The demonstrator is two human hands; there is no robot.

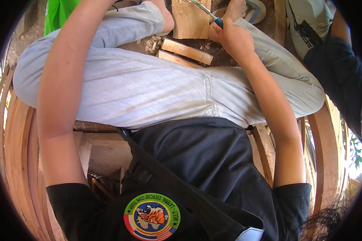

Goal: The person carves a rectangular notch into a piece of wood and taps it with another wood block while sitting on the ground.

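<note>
My right hand (234, 39) is closed around the dark blue handle of a chisel (205, 10). Its narrow metal blade slants up to the left over a wooden block (191, 22), and the tip runs out at the top edge. The block lies between my bare feet, with pale grain and a cut front end. My left arm (64, 80) reaches up past the left knee and leaves the picture at the top, so the left hand is hidden. Nearer to me, two short wood offcuts (188, 51) lie side by side in front of my crossed legs.
Wood shavings (152, 43) are scattered on the dark ground by the offcuts. Bright green cloth (60, 16) hangs at the upper left. Another person's dark sleeve (336, 72) is close at the right. Curved wooden boards (323, 148) stand at both sides. A sandal (256, 11) lies near my right foot.
</note>
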